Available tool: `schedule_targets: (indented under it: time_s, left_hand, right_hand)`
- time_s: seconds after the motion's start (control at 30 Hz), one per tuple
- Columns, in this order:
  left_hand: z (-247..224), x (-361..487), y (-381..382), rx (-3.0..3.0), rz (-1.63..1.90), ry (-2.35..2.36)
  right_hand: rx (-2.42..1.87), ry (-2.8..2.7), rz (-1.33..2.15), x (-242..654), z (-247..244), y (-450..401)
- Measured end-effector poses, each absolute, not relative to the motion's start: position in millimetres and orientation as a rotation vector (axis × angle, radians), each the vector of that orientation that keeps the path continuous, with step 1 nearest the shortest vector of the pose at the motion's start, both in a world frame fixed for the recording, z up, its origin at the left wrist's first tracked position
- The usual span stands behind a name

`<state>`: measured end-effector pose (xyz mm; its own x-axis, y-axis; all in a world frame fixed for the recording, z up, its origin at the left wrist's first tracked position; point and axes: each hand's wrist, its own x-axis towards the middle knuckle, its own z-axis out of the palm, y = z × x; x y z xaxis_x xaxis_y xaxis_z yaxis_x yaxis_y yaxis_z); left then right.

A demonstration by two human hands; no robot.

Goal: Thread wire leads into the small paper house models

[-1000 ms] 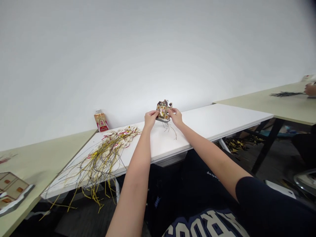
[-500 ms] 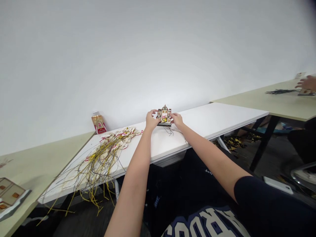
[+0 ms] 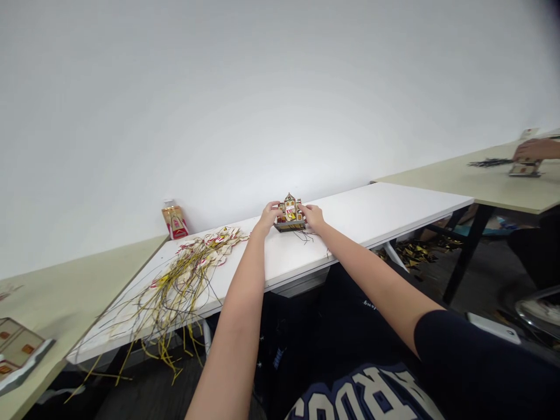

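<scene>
A small model house [image 3: 289,217] with a pointed roof, lit-looking windows and a dark base is upright at the white table, its front towards me. My left hand [image 3: 270,217] grips its left side, with fingers behind and thumb in front. On the opposite side my right hand [image 3: 312,216] is closed on the house. Thin dark wires [image 3: 305,236] trail from under the base onto the table. I cannot tell whether the base fully rests on the tabletop. Left of my hands lies a heap of red, white and yellow pieces with long wires [image 3: 192,268].
The white table [image 3: 350,224] adjoins pale tables on both sides. A gold and red packet [image 3: 175,220] stands by the wall. Another model house [image 3: 20,353] sits at the left. At the right, a co-worker's hand [image 3: 536,149] touches a small house [image 3: 525,169] beside dark wires [image 3: 490,163].
My hands have lowered the house slightly and tilted it so more of its base top shows. At the right, the co-worker's hand and small house have shifted left.
</scene>
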<state>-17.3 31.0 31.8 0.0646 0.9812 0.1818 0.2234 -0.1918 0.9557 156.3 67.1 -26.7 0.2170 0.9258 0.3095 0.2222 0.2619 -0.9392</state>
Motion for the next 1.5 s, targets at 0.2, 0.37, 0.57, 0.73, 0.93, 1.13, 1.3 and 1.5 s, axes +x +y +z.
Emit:
schedule_targets:
  time_s: [0.2,0.37,0.57,0.73,0.93,1.13,1.3,1.5]
  left_hand:
    - [27.0,-17.8,33.6,1.588,1.249,1.170]
    - [21.5,-21.0,41.5,1.537,1.316,1.266]
    - [18.5,-20.7,43.7,1.557,1.307,1.178]
    - [20.5,-20.7,41.5,1.595,1.339,1.233]
    - [19.1,-20.9,43.4,1.622,1.334,1.223]
    - [11.4,-16.1,46.8,1.754,1.396,1.157]
    - [8.3,-14.7,45.5,1.885,1.532,1.266]
    - [3.7,-17.1,49.4,1.667,1.477,1.405]
  right_hand:
    - [-1.253,-1.328,0.613,158.2,-29.6,70.1]
    - [-1.264,-1.330,0.597,158.5,-32.2,72.4]
    - [-1.267,-1.318,0.583,159.1,-35.9,77.0]
    - [-1.256,-1.335,0.562,159.5,-37.0,77.0]
    - [-1.265,-1.338,0.568,159.8,-35.0,74.3]
    - [-1.270,-1.354,0.550,160.1,-33.7,73.1]
    - [-1.251,-1.355,0.536,160.3,-34.3,74.3]
    - [-1.199,-1.355,0.578,159.5,-32.2,69.2]
